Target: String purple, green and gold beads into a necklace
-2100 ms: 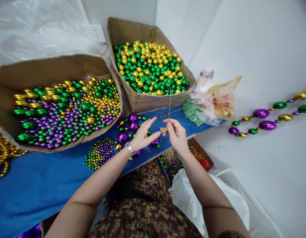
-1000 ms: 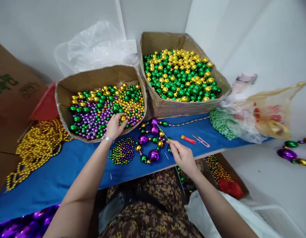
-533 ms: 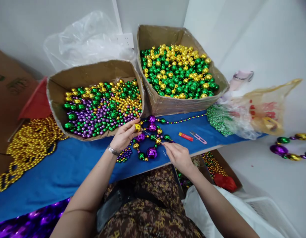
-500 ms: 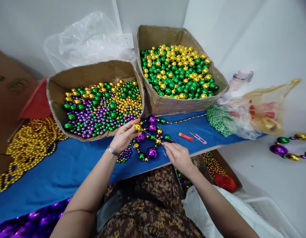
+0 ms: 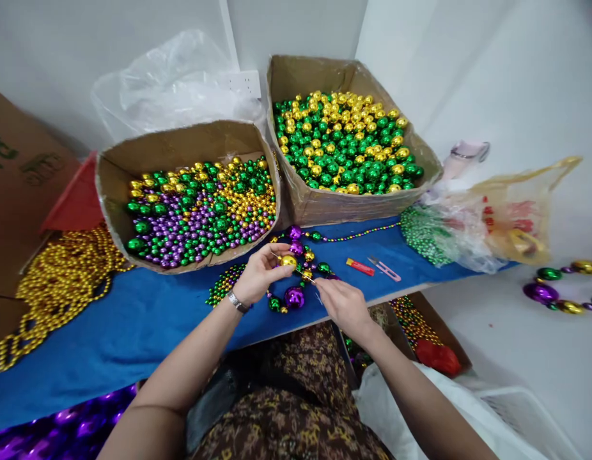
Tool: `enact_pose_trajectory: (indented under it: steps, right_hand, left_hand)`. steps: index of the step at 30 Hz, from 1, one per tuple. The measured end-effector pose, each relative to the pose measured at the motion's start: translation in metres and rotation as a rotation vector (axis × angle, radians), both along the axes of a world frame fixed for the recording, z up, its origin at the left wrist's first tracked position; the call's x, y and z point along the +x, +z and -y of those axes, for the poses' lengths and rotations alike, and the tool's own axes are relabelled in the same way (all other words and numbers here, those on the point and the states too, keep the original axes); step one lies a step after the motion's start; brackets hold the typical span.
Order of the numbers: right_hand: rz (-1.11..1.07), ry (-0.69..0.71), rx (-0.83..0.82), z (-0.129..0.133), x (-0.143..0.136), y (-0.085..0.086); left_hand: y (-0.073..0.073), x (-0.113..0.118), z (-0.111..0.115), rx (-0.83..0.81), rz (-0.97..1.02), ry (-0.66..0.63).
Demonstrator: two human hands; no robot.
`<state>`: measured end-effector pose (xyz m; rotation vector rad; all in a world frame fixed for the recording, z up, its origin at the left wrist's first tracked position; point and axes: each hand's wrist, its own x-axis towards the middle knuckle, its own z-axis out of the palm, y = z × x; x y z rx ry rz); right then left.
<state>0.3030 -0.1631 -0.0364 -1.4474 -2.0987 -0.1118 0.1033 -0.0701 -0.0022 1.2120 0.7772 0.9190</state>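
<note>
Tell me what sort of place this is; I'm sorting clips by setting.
Probably a small bead-stringing workshop: two open boxes of loose beads, a strung necklace on the blue cloth, and hands threading a gold bead.

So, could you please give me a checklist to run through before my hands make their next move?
1. Gold bead held in the left hand: ok.
2. Needle gripped by the right hand: ok.
3. Needle showing on both sides of the bead: ok.
4. Space beneath the hands free: not ok, the large-bead strand lies there.
5. Pink thread snips clear of both hands: ok.
6. Thread free of tangles: cannot tell, too fine.
</note>
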Motion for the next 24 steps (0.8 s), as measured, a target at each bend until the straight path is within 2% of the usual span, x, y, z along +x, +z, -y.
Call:
enact_pose_trajectory:
  steps: [4, 6, 8, 11, 13, 14, 16, 20, 22, 24]
  right_hand:
    - [-0.049, -0.002, -0.002, -0.002, 0.0, 0.0]
    - [-0.073, -0.018, 0.005, -0.002, 0.003, 0.002]
    - [-0.097, -0.045, 0.021, -0.002, 0.008, 0.004]
    - [-0.107, -0.091, 0.035, 0.0, 0.017, 0.005]
    - [-0.106, -0.114, 0.03, 0.0, 0.023, 0.004]
    - [-0.108, -0.125, 0.029, -0.001, 0.025, 0.002]
    - [-0.119, -0.141, 0.028, -0.002, 0.026, 0.0]
    - [-0.144, -0.149, -0.01, -0.002, 0.02, -0.001]
    - [-0.117, -0.157, -0.041, -0.002, 0.017, 0.0]
    - [-0.051, -0.176, -0.077, -0.005, 0.018, 0.001]
  left_hand:
    - [-0.002, 0.013, 0.008, -0.025, 0.024, -0.08]
    - [-0.001, 0.012, 0.003, 0.017, 0.021, -0.107]
    - [0.0, 0.004, -0.011, 0.111, -0.046, -0.026]
    - [0.001, -0.018, -0.05, 0.371, -0.363, 0.238]
    - [0.002, -0.034, -0.079, 0.581, -0.74, 0.37]
    - [0.002, -0.04, -0.091, 0.672, -0.954, 0.371]
    - [0.004, -0.047, -0.11, 0.786, -1.232, 0.297]
    - [0.006, -0.047, -0.121, 0.893, -1.344, 0.073]
    - [0.001, -0.049, -0.126, 1.003, -1.524, -0.015]
    - [-0.008, -0.053, -0.138, 1.05, -1.633, -0.044]
